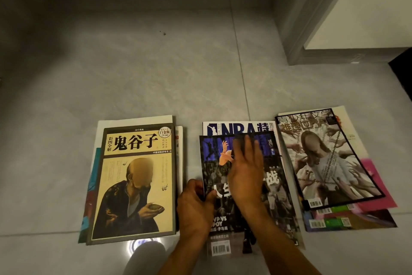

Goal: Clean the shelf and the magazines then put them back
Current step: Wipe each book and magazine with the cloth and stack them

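Lying on the grey tiled floor are three piles: the yellow-covered book on its stack left of the dark NBA magazine, and a fanned pile of magazines right of it. On the NBA magazine, the right hand rests flat, its grip wide with fingers straight, while the left hand pinches its left edge

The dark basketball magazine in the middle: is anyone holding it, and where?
Yes. The left hand grips the dark magazine at its left edge; the right hand lies flat on its cover.
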The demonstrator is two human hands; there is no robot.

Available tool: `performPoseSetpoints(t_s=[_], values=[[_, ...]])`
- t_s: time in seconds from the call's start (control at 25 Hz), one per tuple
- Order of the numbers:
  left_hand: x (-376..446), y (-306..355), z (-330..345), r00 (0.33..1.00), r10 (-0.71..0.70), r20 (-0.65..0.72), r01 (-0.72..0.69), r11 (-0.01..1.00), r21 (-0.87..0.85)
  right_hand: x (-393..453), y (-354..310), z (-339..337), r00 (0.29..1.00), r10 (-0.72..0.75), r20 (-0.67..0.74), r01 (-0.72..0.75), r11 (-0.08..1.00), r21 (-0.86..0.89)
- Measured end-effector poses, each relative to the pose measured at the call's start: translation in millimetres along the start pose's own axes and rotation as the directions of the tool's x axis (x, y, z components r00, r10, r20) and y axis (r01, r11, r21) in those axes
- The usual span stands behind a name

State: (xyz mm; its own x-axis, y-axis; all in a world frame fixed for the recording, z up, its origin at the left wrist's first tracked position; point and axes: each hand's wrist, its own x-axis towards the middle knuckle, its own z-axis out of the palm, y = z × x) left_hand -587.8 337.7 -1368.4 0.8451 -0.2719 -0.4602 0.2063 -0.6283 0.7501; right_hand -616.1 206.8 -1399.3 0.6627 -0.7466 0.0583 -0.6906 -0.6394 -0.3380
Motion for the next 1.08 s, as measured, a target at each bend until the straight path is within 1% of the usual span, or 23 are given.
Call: performPoseSetpoints(t_s=[0.08,0.12,0.2,0.24,0.28,0.32,0.36,0.4,0.44,0.48,0.52,0.56,0.64,0.68,0.72,0.76,0.8,0.84,0.88,0.92,0.96,1.0,1.08], values=[[2,-1,-2,1.0,-0.002,-0.002,0.002,1.0,0.0,-8,-33,8,0.986,-0.157,0.057,0.154,0.987,0.042],[3,-1,-2,1.0,-0.004,0.001,0.004,1.0,0.006,-10,-36,9,0.96,-0.264,0.09,0.26,0.964,0.057],[4,0,-2,1.0,-0.017,0.018,0.017,1.0,-0.002,0,-16,2,0.89,-0.427,0.158,0.426,0.904,0.043],[4,-1,-2,0.999,-0.028,0.027,0.029,0.999,-0.025,7,3,-4,0.872,-0.45,0.191,0.456,0.89,0.018],[4,-1,-2,0.999,-0.036,0.033,0.037,0.998,-0.049,13,21,-9,0.887,-0.407,0.217,0.42,0.907,-0.017],[3,-1,-2,0.999,-0.042,0.032,0.044,0.997,-0.063,17,34,-13,0.932,-0.296,0.21,0.313,0.949,-0.048],[2,0,-2,0.999,-0.043,0.023,0.044,0.997,-0.06,19,40,-16,0.975,-0.153,0.163,0.165,0.985,-0.059],[2,-1,-2,0.999,-0.039,0.007,0.039,0.998,-0.052,20,34,-17,0.994,-0.025,0.111,0.03,0.998,-0.048],[1,-1,-1,0.999,-0.035,-0.003,0.035,0.998,-0.047,19,20,-13,0.996,0.047,0.079,-0.045,0.999,-0.023],[0,-1,-1,0.999,-0.033,-0.003,0.033,0.999,-0.042,15,1,-7,0.995,0.06,0.084,-0.061,0.998,0.005],[0,1,-1,0.999,-0.032,0.004,0.032,0.999,-0.035,9,-18,-1,0.994,0.005,0.106,-0.009,0.999,0.043],[-1,2,-1,1.0,-0.028,0.013,0.028,0.999,-0.028,4,-32,3,0.985,-0.11,0.131,0.101,0.992,0.078],[0,3,-2,1.0,-0.01,0.022,0.01,1.0,-0.017,4,-34,2,0.906,-0.367,0.213,0.352,0.93,0.106],[1,3,-3,1.0,-0.014,0.025,0.015,1.0,-0.017,11,-24,-3,0.862,-0.442,0.25,0.427,0.897,0.113],[1,4,-5,0.999,-0.026,0.028,0.027,0.999,-0.023,17,-9,-7,0.843,-0.469,0.264,0.459,0.883,0.101],[2,4,-6,0.999,-0.039,0.033,0.04,0.999,-0.036,22,9,-10,0.865,-0.435,0.251,0.435,0.898,0.058],[2,4,-6,0.998,-0.049,0.04,0.051,0.998,-0.049,25,27,-13,0.916,-0.341,0.21,0.347,0.938,0.009],[2,4,-6,0.997,-0.055,0.045,0.058,0.997,-0.058,27,40,-17,0.968,-0.203,0.15,0.209,0.978,-0.027],[1,4,-5,0.997,-0.056,0.046,0.059,0.996,-0.065,26,46,-20,0.994,-0.064,0.09,0.068,0.997,-0.041],[1,4,-5,0.998,-0.052,0.042,0.055,0.996,-0.067,25,40,-19,0.998,0.04,0.05,-0.038,0.999,-0.036],[0,4,-5,0.998,-0.047,0.037,0.049,0.997,-0.057,23,26,-16,0.994,0.098,0.042,-0.098,0.995,-0.013],[1,2,-4,0.998,-0.045,0.032,0.046,0.998,-0.044,19,8,-12,0.994,0.088,0.068,-0.089,0.996,0.012],[2,-1,-4,0.999,-0.043,0.028,0.044,0.999,-0.023,7,-28,-5,0.979,-0.137,0.149,0.128,0.989,0.069]])
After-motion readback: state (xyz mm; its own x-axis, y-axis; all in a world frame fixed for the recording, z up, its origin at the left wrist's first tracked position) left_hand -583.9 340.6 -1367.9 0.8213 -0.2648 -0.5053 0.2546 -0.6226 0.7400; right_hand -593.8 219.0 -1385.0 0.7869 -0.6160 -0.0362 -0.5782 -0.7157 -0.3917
